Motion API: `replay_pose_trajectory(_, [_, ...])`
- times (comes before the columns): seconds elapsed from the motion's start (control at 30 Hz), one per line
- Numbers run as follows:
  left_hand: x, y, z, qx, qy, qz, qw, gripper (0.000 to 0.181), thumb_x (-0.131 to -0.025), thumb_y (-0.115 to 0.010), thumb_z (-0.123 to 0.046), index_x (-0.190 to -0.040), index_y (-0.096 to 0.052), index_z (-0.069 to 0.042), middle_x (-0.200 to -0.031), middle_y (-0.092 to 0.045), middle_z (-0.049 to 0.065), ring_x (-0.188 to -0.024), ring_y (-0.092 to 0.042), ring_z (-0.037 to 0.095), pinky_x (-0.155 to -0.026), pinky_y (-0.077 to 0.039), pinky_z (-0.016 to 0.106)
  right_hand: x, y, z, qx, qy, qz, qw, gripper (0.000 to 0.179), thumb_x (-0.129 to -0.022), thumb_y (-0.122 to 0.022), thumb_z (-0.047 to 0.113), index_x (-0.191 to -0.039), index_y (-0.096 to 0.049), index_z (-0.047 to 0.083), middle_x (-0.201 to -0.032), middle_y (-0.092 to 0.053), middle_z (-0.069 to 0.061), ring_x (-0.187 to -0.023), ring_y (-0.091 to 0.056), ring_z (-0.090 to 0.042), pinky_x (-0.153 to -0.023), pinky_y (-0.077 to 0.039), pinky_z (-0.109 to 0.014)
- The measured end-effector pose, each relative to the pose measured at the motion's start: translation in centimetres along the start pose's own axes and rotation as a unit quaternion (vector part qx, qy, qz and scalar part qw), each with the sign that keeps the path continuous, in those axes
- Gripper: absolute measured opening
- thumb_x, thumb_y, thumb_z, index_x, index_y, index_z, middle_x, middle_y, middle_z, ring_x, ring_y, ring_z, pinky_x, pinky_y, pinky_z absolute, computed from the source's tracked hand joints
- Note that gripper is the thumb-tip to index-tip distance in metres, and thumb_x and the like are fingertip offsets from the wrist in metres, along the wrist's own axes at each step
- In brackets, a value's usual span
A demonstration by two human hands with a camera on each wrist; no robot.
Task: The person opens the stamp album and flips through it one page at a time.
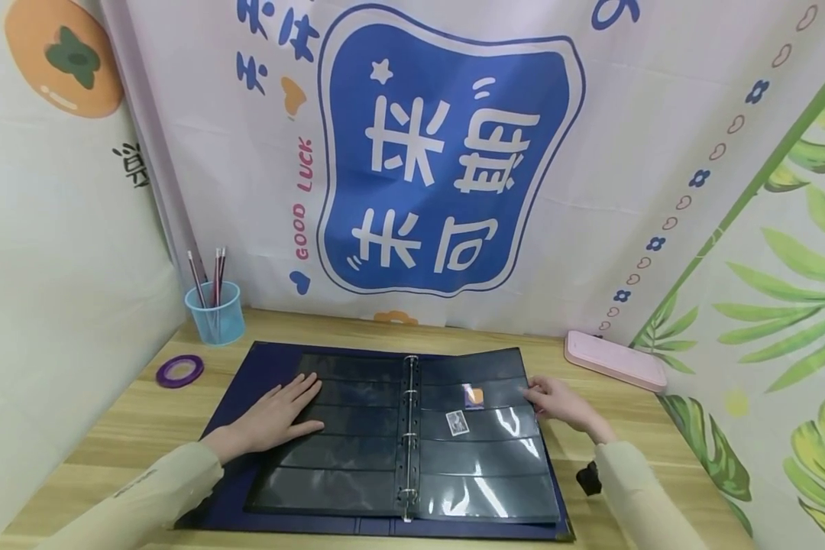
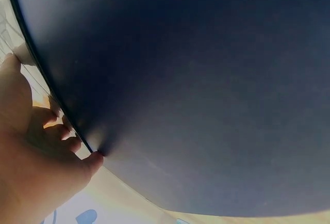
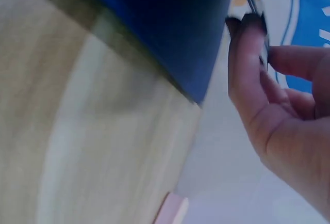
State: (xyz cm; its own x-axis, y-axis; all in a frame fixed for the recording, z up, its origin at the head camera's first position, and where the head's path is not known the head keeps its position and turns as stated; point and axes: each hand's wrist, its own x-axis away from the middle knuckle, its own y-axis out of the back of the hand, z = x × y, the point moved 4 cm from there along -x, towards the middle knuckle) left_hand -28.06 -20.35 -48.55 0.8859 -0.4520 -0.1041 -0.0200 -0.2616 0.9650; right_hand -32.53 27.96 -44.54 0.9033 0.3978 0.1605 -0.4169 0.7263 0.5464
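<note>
A ring-bound stamp album with a navy cover [image 1: 237, 393] lies open on the table. Metal rings [image 1: 409, 435] run between its black pocket pages. The right page [image 1: 484, 451] holds two small stamps: an orange and purple one [image 1: 474, 396] and a grey-white one [image 1: 457, 422]. My left hand [image 1: 275, 412] rests with fingers spread on the left page [image 1: 357, 393]. At the far side, my right hand [image 1: 557, 401] pinches the right page's outer edge, which stands slightly raised. In the right wrist view, thumb and fingers of the right hand [image 3: 278, 90] meet at this page edge.
On the wooden table [image 1: 117, 428], a blue cup [image 1: 220, 317] of pencils and a purple tape roll [image 1: 180, 370] stand at the left. A pink case [image 1: 615, 360] lies at the back right. A small black object [image 1: 589, 479] is beside my right forearm.
</note>
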Motion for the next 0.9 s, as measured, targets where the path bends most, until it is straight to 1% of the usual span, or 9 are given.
replay_pose_trajectory(0.07, [0.0,0.0,0.0,0.001,0.000,-0.002,1.0000,0.080,-0.095,-0.056,-0.056,-0.151,-0.040,-0.001,-0.159,-0.035,0.022,-0.146,-0.033,0.044,-0.112,-0.031,0.067,0.1,0.3,0.6,-0.020,0.003,0.013,0.9997,0.023,-0.103,-0.046,0.010,-0.108,-0.048,-0.012,-0.082,-0.051,0.000,-0.069,-0.054,-0.006,-0.064,-0.057,-0.025])
replay_pose_trajectory(0.17, [0.0,0.0,-0.1,0.001,-0.002,-0.004,1.0000,0.080,-0.095,-0.056,-0.056,-0.150,-0.040,-0.001,-0.158,-0.035,0.022,-0.146,-0.033,0.044,-0.112,-0.032,0.067,0.0,0.7,1.6,-0.034,0.003,0.020,0.9992,0.023,-0.104,-0.044,0.011,-0.110,-0.044,-0.011,-0.083,-0.046,0.001,-0.067,-0.050,-0.005,-0.061,-0.054,-0.023])
replay_pose_trajectory(0.37, [0.1,0.1,-0.1,0.002,0.000,-0.004,1.0000,0.080,-0.095,-0.055,-0.056,-0.150,-0.040,0.000,-0.158,-0.035,0.022,-0.146,-0.033,0.045,-0.112,-0.031,0.067,-0.1,1.6,4.2,-0.015,0.012,0.009,0.9998,0.027,-0.106,-0.039,0.013,-0.118,-0.041,-0.012,-0.079,-0.039,0.001,-0.061,-0.041,-0.006,-0.055,-0.047,-0.022])
replay_pose_trajectory(0.47, [0.1,0.0,0.0,0.001,0.000,-0.004,1.0000,0.080,-0.095,-0.055,-0.056,-0.150,-0.040,0.000,-0.159,-0.035,0.022,-0.146,-0.033,0.045,-0.112,-0.031,0.066,-0.2,1.9,5.8,-0.006,0.016,0.001,0.9999,0.027,-0.107,-0.039,0.013,-0.115,-0.044,-0.012,-0.075,-0.040,0.001,-0.059,-0.044,-0.006,-0.054,-0.050,-0.022])
replay_pose_trajectory(0.53, [0.1,0.0,-0.1,-0.001,0.000,-0.004,1.0000,0.080,-0.095,-0.055,-0.056,-0.151,-0.040,0.000,-0.159,-0.035,0.022,-0.146,-0.033,0.044,-0.112,-0.032,0.066,-0.3,2.0,7.0,-0.002,0.021,-0.001,0.9998,0.028,-0.106,-0.040,0.013,-0.113,-0.047,-0.013,-0.074,-0.046,0.001,-0.059,-0.052,-0.006,-0.055,-0.054,-0.024])
replay_pose_trajectory(0.63, [0.1,0.0,-0.1,-0.001,0.000,-0.003,1.0000,0.081,-0.095,-0.055,-0.057,-0.151,-0.039,0.000,-0.159,-0.035,0.022,-0.146,-0.033,0.044,-0.112,-0.031,0.066,-0.5,2.1,8.8,0.011,0.028,-0.006,0.9995,0.031,-0.106,-0.040,0.012,-0.117,-0.049,-0.015,-0.075,-0.053,0.000,-0.062,-0.061,-0.007,-0.058,-0.058,-0.026])
replay_pose_trajectory(0.7, [0.1,0.0,-0.1,0.002,0.001,0.000,1.0000,0.081,-0.095,-0.054,-0.057,-0.151,-0.039,-0.001,-0.159,-0.034,0.022,-0.146,-0.033,0.044,-0.112,-0.031,0.067,-0.6,2.2,9.9,0.022,0.029,-0.014,0.9992,0.035,-0.105,-0.041,0.012,-0.124,-0.049,-0.016,-0.073,-0.053,0.001,-0.062,-0.061,-0.007,-0.059,-0.059,-0.026])
replay_pose_trajectory(0.83, [0.1,0.0,-0.1,0.003,0.001,0.000,1.0000,0.081,-0.095,-0.054,-0.057,-0.151,-0.039,-0.001,-0.159,-0.034,0.022,-0.146,-0.033,0.045,-0.112,-0.031,0.067,-0.9,2.3,12.1,0.043,0.029,-0.030,0.9982,0.040,-0.105,-0.041,0.013,-0.132,-0.046,-0.016,-0.070,-0.045,0.002,-0.059,-0.054,-0.009,-0.058,-0.057,-0.025])
replay_pose_trajectory(0.9, [0.1,0.1,-0.1,0.001,0.001,-0.002,1.0000,0.081,-0.095,-0.055,-0.057,-0.151,-0.039,-0.001,-0.159,-0.035,0.022,-0.146,-0.033,0.044,-0.112,-0.032,0.067,-1.0,2.3,13.1,0.050,0.028,-0.034,0.9978,0.041,-0.105,-0.042,0.014,-0.134,-0.046,-0.015,-0.073,-0.048,-0.001,-0.060,-0.055,-0.010,-0.058,-0.057,-0.025])
